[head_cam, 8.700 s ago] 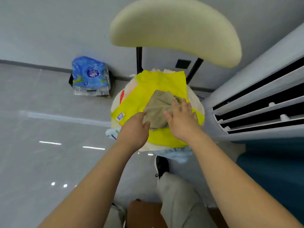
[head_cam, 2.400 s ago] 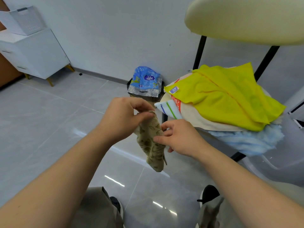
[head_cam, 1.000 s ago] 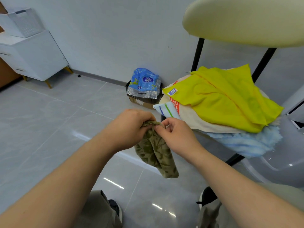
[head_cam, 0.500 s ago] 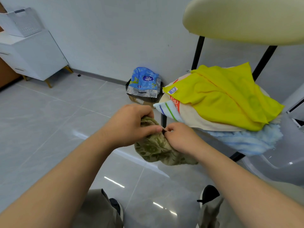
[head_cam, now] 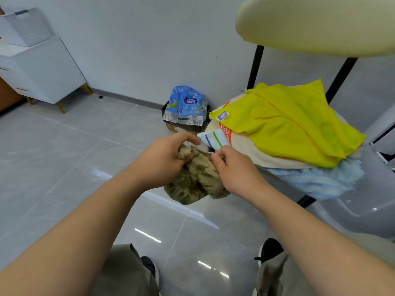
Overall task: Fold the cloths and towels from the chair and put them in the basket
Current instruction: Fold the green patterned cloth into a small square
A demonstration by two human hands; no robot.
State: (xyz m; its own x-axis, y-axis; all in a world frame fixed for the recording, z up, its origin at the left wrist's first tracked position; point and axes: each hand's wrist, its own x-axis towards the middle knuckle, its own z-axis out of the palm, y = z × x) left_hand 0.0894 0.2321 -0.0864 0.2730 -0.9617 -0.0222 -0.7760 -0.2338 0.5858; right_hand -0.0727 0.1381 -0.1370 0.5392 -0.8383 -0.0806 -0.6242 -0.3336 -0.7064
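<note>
Holding the brown cloth (head_cam: 194, 184) in mid-air above the floor (head_cam: 64, 157), just in front of the chair (head_cam: 316, 24), both hands work at its top edge. The left hand (head_cam: 164, 161) curls its fingers round a bunched corner, and the right hand (head_cam: 235, 169) pinches the edge close beside it. The rest hangs loose below, likely so a corner can be found and the cloth opened for folding. On the chair seat lies the pile: a yellow cloth (head_cam: 295, 124) on top, a striped towel (head_cam: 213, 139) poking out, a blue fluffy towel (head_cam: 320, 180) beneath. A white basket (head_cam: 27, 26) stands on the cabinet (head_cam: 49, 71), well apart, which is probably where the cloth goes once folded.
</note>
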